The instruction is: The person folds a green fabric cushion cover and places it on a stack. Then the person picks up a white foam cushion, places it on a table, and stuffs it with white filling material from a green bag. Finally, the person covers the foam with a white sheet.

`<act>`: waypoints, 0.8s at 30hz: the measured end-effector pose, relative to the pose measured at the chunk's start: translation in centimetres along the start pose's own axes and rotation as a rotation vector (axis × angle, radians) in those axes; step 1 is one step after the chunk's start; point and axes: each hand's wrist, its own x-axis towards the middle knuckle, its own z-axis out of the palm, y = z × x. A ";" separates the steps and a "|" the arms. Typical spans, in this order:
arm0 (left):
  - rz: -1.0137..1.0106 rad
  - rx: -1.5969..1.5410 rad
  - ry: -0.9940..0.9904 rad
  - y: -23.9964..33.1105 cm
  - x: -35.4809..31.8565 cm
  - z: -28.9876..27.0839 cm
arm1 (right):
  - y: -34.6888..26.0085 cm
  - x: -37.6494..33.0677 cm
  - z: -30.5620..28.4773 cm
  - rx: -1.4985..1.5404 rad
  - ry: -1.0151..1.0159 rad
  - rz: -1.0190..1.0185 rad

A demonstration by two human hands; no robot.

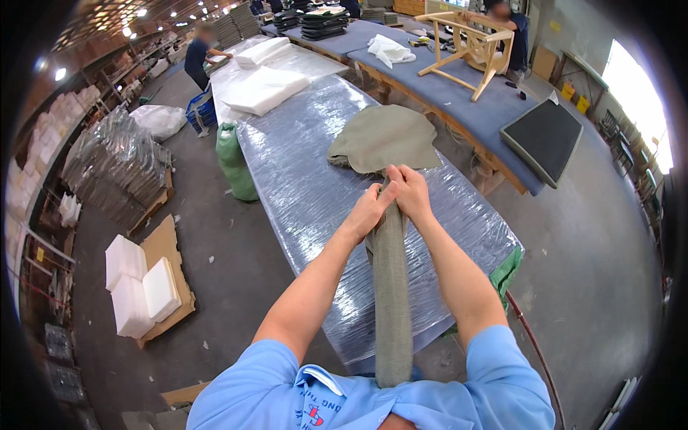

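Observation:
A long cushion in a grey-green fabric cover [392, 301] stretches from my chest out over the table. At its far end, my left hand [373, 208] and my right hand [410, 192] meet side by side, both closed on the cover's edge. Whether the cover's opening is at that end is hidden by my fingers. Just beyond my hands, a loose pile of grey-green fabric [387, 136] lies on the table wrapped in clear plastic film [301, 186].
White foam slabs [266, 91] lie at the table's far end. A green sack [235, 163] stands against its left side. On a blue-topped table [459, 93] at right are a wooden chair frame [469, 54] and a dark cushion [545, 136]. Two other people work farther off.

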 end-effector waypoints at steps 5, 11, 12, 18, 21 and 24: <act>-0.001 -0.045 -0.156 1.1 -1.1 -0.2 | -0.5 0.8 1.7 -0.275 -0.056 -0.064; -0.065 -0.215 -0.166 1.9 -1.4 -0.9 | 0.5 2.0 3.9 -0.298 0.003 -0.079; -0.068 -0.270 -0.079 1.0 -1.7 -1.7 | 0.4 1.7 4.7 -0.289 -0.013 -0.072; -0.185 -0.548 0.203 -6.6 -8.8 -10.7 | 10.7 -7.4 -0.2 -0.244 -0.200 0.333; -0.387 -0.733 0.393 -13.3 -16.5 -13.4 | 17.4 -15.8 -12.1 -0.338 -0.581 0.592; -0.619 -0.906 0.577 -19.5 -26.4 -13.6 | 17.2 -20.9 -16.0 0.614 -0.408 1.132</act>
